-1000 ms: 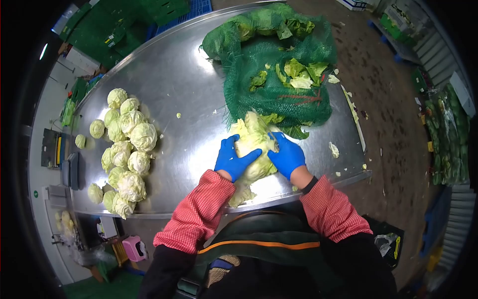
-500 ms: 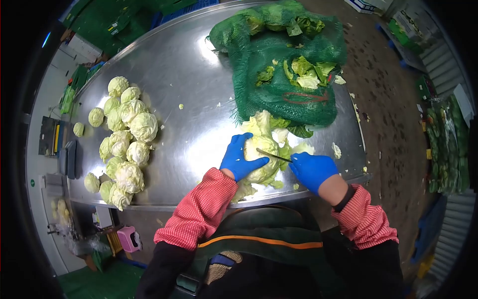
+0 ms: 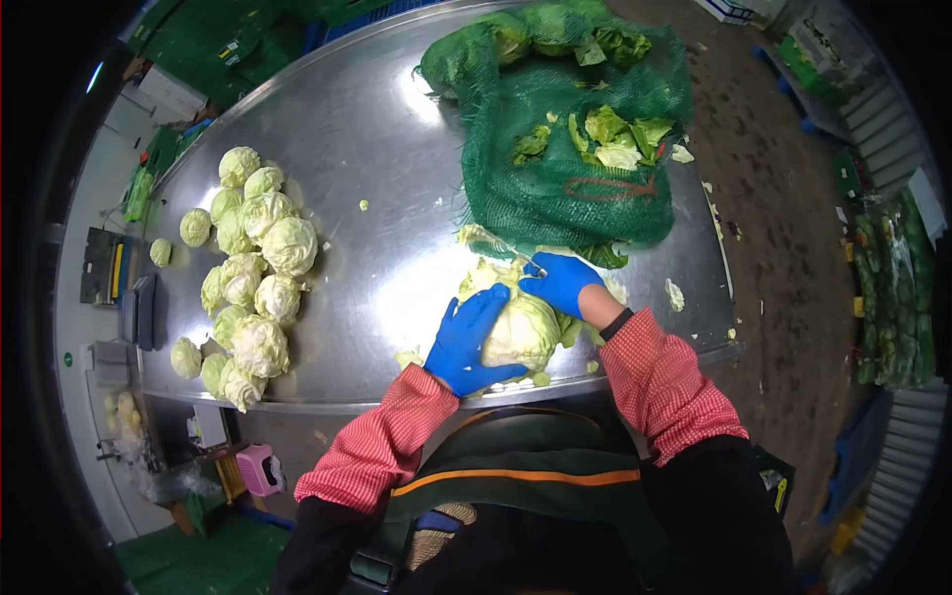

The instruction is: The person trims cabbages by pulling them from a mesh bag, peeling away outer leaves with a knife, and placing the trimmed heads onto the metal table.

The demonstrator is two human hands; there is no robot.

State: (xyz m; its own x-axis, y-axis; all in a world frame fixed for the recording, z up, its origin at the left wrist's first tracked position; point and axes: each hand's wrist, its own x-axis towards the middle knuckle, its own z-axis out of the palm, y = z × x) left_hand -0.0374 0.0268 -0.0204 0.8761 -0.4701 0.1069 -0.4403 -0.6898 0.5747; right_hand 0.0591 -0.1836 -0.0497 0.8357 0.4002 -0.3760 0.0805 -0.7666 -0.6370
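A pale green cabbage head (image 3: 523, 332) lies near the front edge of the steel table (image 3: 377, 129). My left hand (image 3: 468, 340), in a blue glove, cups its left side. My right hand (image 3: 561, 281), also gloved in blue, is over the far side of the cabbage and grips a thin knife (image 3: 516, 253) whose blade points left above the cabbage. Loose outer leaves (image 3: 585, 332) lie around the head.
A green mesh sack (image 3: 565, 188) with leaves on it and cabbages inside fills the far right of the table. Several trimmed cabbages (image 3: 253, 288) are piled at the left. Leaf scraps (image 3: 674, 295) dot the right edge. Green crates (image 3: 228, 59) stand beyond the table.
My right hand swung out to the right with the knife, then came back onto the far side of the cabbage. The left hand slid lower around the head.
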